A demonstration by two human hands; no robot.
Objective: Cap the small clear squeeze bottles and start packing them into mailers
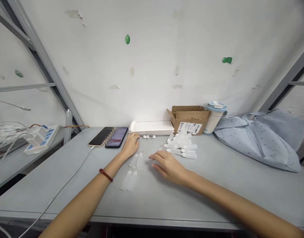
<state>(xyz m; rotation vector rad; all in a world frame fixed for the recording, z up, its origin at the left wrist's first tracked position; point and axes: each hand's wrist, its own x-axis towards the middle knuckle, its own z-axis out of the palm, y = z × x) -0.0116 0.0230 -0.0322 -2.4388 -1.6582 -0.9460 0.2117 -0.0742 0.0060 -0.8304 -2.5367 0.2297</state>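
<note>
My left hand (130, 145) lies at the near left end of a flat white stack (154, 127), fingers stretched towards it and thumb apart. What its fingertips touch is hard to make out. Low over the table, my right hand (170, 166) is open, with fingers loosely extended and nothing visible in them. Between the hands lie two pairs of small translucent plastic tubes with thin white strings, an upper pair (136, 160) and a lower pair (129, 180). A pile of similar tubes (181, 142) is just beyond my right hand. Several small white pieces (149, 137) lie before the stack.
An open cardboard box (190, 119) and a blue-lidded cup (213, 120) stand at the back right. A blue-grey patterned cloth bag (260, 142) lies farther right. Two phones, one black (116, 137) and one cabled (97, 136), lie left. A power strip (43, 138) sits beyond them.
</note>
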